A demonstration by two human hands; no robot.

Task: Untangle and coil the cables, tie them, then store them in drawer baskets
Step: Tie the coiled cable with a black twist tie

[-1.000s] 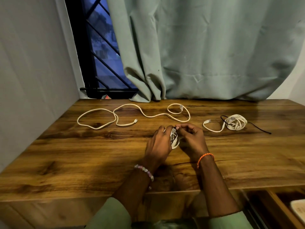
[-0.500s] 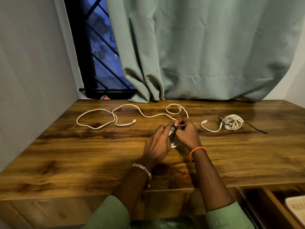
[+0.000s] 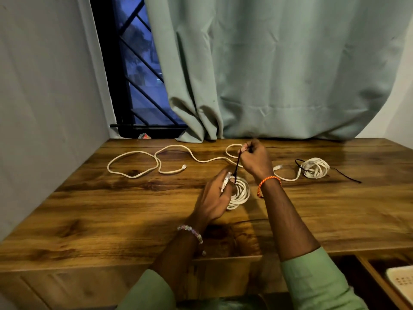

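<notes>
A coiled white cable point(image 3: 240, 192) rests on the wooden table point(image 3: 111, 209) at its middle. My left hand point(image 3: 215, 195) grips the coil's left side, with a clear plug sticking up between the fingers. A thin black tie point(image 3: 237, 163) runs up from the coil to my right hand point(image 3: 254, 161), which pinches its upper end above and behind the coil. A loose white cable point(image 3: 156, 162) snakes across the back left of the table. At the back right lies a second white coil point(image 3: 316, 167) with a black tie around it.
A green curtain point(image 3: 279, 74) and a barred window point(image 3: 138, 74) stand behind the table, a grey wall on the left. At the bottom right an open wooden drawer holds a cream basket point(image 3: 401, 285).
My right hand has risen and moved back from the coil, drawing the black tie up taut. The coil, earlier held upright between both hands, now lies flatter under my left hand.
</notes>
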